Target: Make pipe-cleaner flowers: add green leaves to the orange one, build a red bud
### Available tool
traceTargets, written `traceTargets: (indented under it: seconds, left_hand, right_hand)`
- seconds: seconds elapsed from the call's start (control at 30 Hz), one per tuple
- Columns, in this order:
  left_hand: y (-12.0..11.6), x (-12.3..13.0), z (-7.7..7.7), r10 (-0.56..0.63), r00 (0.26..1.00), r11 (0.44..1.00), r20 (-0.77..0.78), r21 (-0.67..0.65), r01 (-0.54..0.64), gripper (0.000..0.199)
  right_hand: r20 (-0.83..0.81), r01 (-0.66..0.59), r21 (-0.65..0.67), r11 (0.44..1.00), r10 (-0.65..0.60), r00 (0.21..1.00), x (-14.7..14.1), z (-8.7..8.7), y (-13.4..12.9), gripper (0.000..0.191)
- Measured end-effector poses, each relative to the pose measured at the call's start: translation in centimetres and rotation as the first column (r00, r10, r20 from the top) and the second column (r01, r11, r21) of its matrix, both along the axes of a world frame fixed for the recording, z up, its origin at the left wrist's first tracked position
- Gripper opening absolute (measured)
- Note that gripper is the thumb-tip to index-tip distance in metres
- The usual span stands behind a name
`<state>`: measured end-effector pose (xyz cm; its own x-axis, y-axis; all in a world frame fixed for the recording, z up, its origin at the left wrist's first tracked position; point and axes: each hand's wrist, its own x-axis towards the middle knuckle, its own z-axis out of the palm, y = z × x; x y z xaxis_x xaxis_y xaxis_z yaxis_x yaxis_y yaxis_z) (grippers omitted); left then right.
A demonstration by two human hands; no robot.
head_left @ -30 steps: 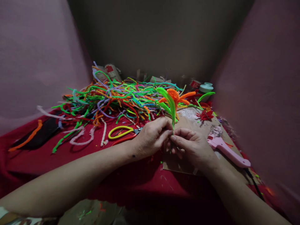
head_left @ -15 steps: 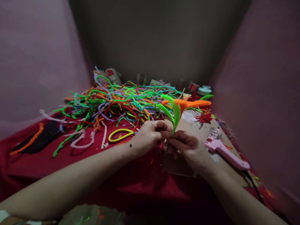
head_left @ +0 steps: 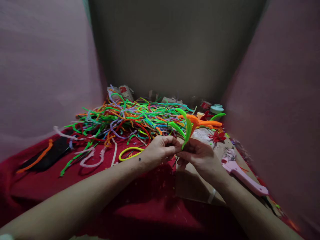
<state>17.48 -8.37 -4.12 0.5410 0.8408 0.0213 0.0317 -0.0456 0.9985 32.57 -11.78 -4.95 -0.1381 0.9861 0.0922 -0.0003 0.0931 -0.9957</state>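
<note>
An orange pipe-cleaner flower [head_left: 196, 122] with bright green leaves stands upright between my hands, its petals spreading to the right. My left hand [head_left: 163, 148] pinches the base of the flower's stem from the left. From the right, my right hand [head_left: 198, 155] is closed on the same base, just under the green leaves. The fingertips of both hands nearly meet there and hide most of the stem; a short dark end shows below them.
Tangled pipe cleaners [head_left: 132, 115] cover the back. Yellow-handled scissors [head_left: 130, 154] lie left of my hands. Cardboard [head_left: 192, 186] lies beneath, with a pink glue gun [head_left: 246, 176] and a red flower [head_left: 217, 136]. A black object [head_left: 50, 155] lies left, a lidded jar [head_left: 216, 108] behind.
The whole scene sits lower in the view, as the camera has tilted up. My right hand has closed higher around the stem base, and the flower has turned slightly, showing its pale centre.
</note>
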Motion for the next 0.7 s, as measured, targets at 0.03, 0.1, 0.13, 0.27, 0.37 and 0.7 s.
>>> traceTargets:
  seconds: [0.03,0.1,0.13,0.27,0.37,0.7]
  left_hand:
    - [0.2,-0.1,-0.2,0.015,0.999,0.999,0.029,-0.034,-0.014,0.009]
    - [0.7,-0.1,-0.7,0.045,0.992,0.994,0.115,-0.102,-0.033,0.015]
    - [0.9,-0.2,-0.9,0.064,0.985,0.990,0.162,-0.137,-0.042,0.018]
    - [1.7,-0.3,-1.7,0.120,0.962,0.977,0.245,-0.203,-0.070,0.028]
    - [1.9,-0.7,-1.2,0.147,0.957,0.978,0.251,-0.179,-0.103,0.025]
    - [0.0,-0.4,0.9,0.077,0.959,0.988,0.272,0.109,-0.111,0.016]
  right_hand:
    - [-0.012,0.004,0.037,0.999,-0.003,1.000,-0.2,0.1,0.3,0.025]
    - [-0.024,-0.005,0.103,0.995,0.007,1.000,-0.7,0.2,0.9,0.023]
    - [-0.030,-0.014,0.133,0.991,0.018,0.999,-0.9,0.1,1.1,0.022]
    - [-0.051,-0.031,0.166,0.986,0.040,0.998,-1.1,-0.2,1.2,0.017]
    - [-0.029,-0.022,0.096,0.995,0.024,0.999,-0.8,-0.4,0.9,0.013]
    - [-0.034,-0.076,-0.056,0.996,0.074,0.997,-0.7,-1.1,0.0,0.012]
